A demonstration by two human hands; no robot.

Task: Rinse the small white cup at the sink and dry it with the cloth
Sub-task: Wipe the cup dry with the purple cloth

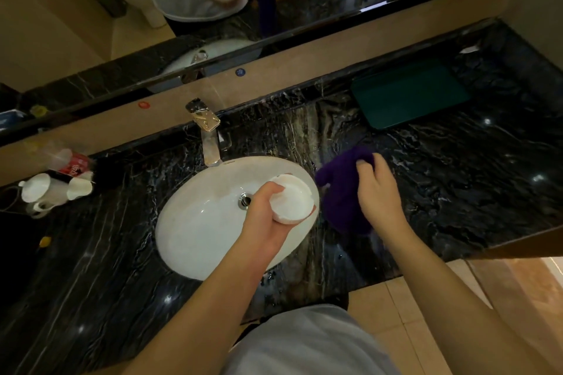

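White cup [292, 202] in left grip [268, 216] at basin rim [170, 222] — purple cloth [341, 192] bunched in right grip [379, 189].

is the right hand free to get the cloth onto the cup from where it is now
Probably yes. The right hand already grips the purple cloth just right of the small white cup, which the left hand holds over the sink's right edge. Nothing lies between them.

The left hand [268, 210] holds the small white cup [291, 199] over the right rim of the sink [195, 222]. Just right of that grip, the right hand [379, 192] holds a purple cloth [341, 192] above the black marble counter [457, 192].
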